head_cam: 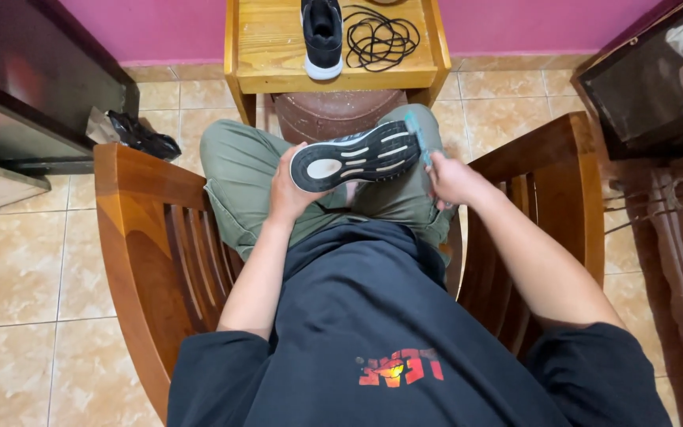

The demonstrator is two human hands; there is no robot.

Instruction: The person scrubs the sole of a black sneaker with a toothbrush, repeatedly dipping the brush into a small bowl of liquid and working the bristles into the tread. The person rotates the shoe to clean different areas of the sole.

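Shoe (pixel 357 156) lies sole-up across the lap of a person seated in a wooden chair (pixel 140 229), its long axis running nearly level from heel at the person's left to toe at the right, tilted slightly upward toward the toe. Left hand (pixel 290 190) cups the heel end from below, fingers wrapped round the back of the shoe and closed on it, so the sole faces the camera. Right hand (pixel 452 180) sits at the toe end, fingers closed round the handle of a small teal brush (pixel 419 136) whose head touches the tip of the sole. So the shoe lies between the two hands, the left holding it steady and the right, just beside the toe, being the one that bears the tool against it. From the brush the sole stretches leftward along the shoe's length, toward the left hand. Beyond the knees stands a small wooden table (pixel 270 47) carrying a second shoe (pixel 322 35), upright with its toe toward the person, and a loose tangle of black laces (pixel 379 35) just beside it. A black plastic bag (pixel 140 134) lies on the tiled floor (pixel 9 269) to the left of the chair
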